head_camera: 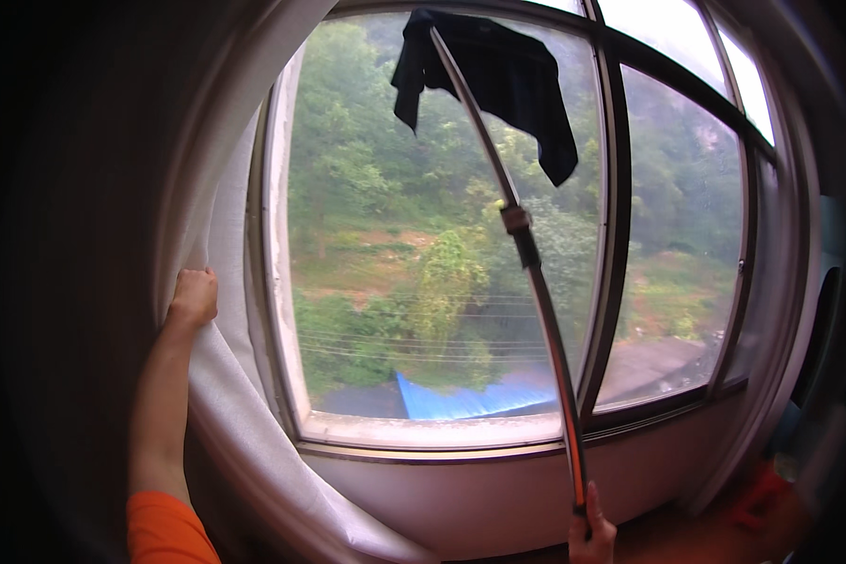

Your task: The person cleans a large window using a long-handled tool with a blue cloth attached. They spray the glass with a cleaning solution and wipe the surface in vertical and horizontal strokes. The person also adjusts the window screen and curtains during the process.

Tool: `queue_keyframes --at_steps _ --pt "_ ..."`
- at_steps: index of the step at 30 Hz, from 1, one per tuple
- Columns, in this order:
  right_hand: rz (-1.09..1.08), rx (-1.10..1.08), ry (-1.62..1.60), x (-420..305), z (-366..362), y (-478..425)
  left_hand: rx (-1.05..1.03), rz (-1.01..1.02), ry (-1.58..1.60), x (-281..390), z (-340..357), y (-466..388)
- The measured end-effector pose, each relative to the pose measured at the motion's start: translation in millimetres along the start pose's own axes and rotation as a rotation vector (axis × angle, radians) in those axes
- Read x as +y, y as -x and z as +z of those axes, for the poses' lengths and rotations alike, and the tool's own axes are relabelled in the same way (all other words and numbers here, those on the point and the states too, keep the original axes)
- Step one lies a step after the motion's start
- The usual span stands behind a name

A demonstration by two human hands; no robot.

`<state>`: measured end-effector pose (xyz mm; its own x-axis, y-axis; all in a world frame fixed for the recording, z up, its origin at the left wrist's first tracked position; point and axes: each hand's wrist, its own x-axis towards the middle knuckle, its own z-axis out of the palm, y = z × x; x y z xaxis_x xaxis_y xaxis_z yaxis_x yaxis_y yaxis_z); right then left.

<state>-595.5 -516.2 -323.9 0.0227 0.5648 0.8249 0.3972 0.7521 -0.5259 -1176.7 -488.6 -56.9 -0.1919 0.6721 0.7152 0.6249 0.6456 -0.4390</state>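
At the left, my left hand [196,296] is closed on the edge of a pale curtain [233,381] and holds it beside the window frame. My right hand [592,537], low at the right of centre, grips the lower end of a telescopic pole [553,331] with a black and orange handle section. The pole leans up and to the left across the window. Draped over its top end, a dark cloth [507,70] lies against the upper part of the large glass pane [366,183], with its corners hanging down on both sides.
A dark upright window bar [615,211] divides the large pane from a smaller pane [684,233] at the right. Below runs the window sill [430,451]. Another curtain [797,282] hangs at the far right, with a blurred orange-red thing near the floor there.
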Motion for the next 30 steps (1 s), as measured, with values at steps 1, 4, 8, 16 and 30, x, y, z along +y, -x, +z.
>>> queue_keyframes --at_steps 1,4,8,16,30 --pt "-0.055 -0.036 0.004 -2 3 16 -0.005 -0.028 0.003 -13 -3 6" --pt "0.108 -0.188 0.024 -12 0 86 -0.021 -0.095 0.020 -53 -18 17" --pt "0.348 -0.301 0.030 -17 -17 209 0.052 -0.190 0.046 -76 -24 22" --pt "0.427 -0.324 -0.038 -78 19 222 0.194 -0.291 0.133 -108 -8 21" --pt "-0.050 -0.014 0.115 -150 148 -43 0.231 -0.203 0.084 -191 -36 51"
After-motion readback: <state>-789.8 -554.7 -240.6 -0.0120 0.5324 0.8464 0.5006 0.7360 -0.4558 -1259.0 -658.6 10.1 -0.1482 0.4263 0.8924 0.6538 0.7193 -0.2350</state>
